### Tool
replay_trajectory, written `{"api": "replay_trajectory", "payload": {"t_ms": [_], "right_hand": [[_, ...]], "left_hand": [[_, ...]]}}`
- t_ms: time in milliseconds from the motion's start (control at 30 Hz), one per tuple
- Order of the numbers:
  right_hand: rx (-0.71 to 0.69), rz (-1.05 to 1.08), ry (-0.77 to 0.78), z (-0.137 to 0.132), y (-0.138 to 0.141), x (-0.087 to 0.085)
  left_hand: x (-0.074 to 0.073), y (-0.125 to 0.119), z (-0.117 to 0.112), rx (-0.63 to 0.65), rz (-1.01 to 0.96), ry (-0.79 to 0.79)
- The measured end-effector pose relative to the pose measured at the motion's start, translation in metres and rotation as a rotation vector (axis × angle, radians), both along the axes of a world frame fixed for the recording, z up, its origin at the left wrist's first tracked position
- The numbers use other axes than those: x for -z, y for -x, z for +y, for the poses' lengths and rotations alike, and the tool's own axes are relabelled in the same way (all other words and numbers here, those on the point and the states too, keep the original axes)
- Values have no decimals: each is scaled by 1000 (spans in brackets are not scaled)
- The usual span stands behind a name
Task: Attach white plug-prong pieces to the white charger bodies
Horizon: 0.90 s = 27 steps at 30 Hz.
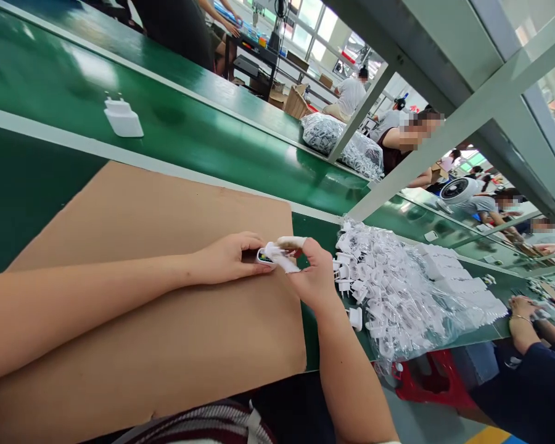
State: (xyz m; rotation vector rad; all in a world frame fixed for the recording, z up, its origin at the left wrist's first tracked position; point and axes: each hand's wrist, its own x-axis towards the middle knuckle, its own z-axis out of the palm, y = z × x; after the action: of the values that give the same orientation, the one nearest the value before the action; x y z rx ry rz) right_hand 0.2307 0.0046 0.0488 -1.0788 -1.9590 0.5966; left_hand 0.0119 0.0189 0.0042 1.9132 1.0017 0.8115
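My left hand (229, 258) and my right hand (315, 275) meet over a brown cardboard sheet (157, 246) and both grip one small white charger part (271, 256). The left fingers pinch its near end. The right thumb and a taped forefinger hold its other end. Just to the right lies a clear plastic bag full of white charger plugs (398, 290). A single loose white plug (355, 318) rests on the green table beside my right wrist.
A finished white charger (123, 117) lies on the green conveyor belt (189, 123) beyond the cardboard. Another bag of parts (342, 145) sits further along. Grey metal frame posts (444, 132) cross overhead. Other people work along the line; one person's hands (525, 311) rest at the right.
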Motion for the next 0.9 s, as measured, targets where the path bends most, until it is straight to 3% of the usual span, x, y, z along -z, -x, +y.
{"api": "replay_trajectory", "payload": {"t_ms": [100, 200, 400, 733, 900], "right_hand": [[-66, -258, -102, 0, 1, 1], [-77, -374, -137, 0, 4, 2], [-23, -366, -214, -3, 4, 6], [4, -472, -210, 0, 10, 5], [75, -525, -107, -2, 19, -4]], "left_hand": [[0, 0, 1, 17, -16, -7], [1, 0, 2, 19, -19, -8], [2, 0, 2, 16, -10, -10], [3, 0, 1, 17, -20, -36], [-3, -1, 0, -12, 21, -52]]}}
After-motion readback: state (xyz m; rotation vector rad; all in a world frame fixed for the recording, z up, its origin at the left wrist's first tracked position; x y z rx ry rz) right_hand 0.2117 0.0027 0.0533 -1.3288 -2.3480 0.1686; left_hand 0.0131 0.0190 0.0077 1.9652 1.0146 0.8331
